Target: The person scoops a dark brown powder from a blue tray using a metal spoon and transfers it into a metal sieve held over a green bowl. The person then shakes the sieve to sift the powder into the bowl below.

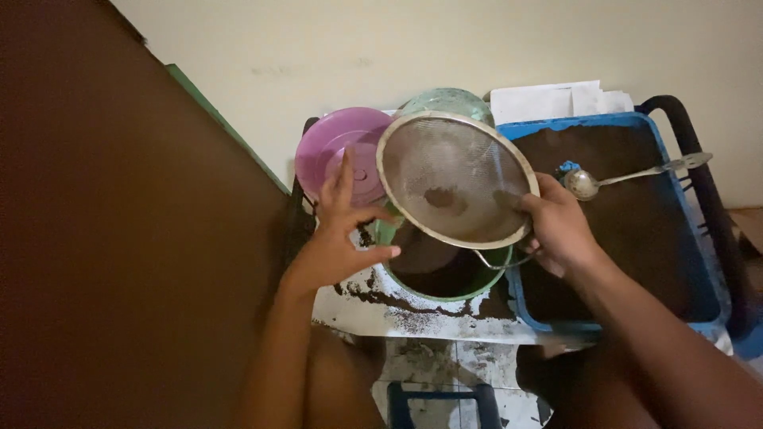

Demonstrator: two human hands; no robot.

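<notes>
Sieve [455, 179] tilted between left hand [342, 238] and gripping right hand [556, 230].

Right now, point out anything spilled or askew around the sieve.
Dark brown powder is spilled across the white sheet in front of the green plastic bowl. The round metal mesh sieve, gripped by the right hand, is tilted steeply over that bowl, a small clump clinging to its mesh.

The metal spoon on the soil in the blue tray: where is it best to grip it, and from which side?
Grip the spoon by its long handle end, coming from the right: the handle points right, clear of both hands, while its bowl lies in the soil close to the right hand.
</notes>
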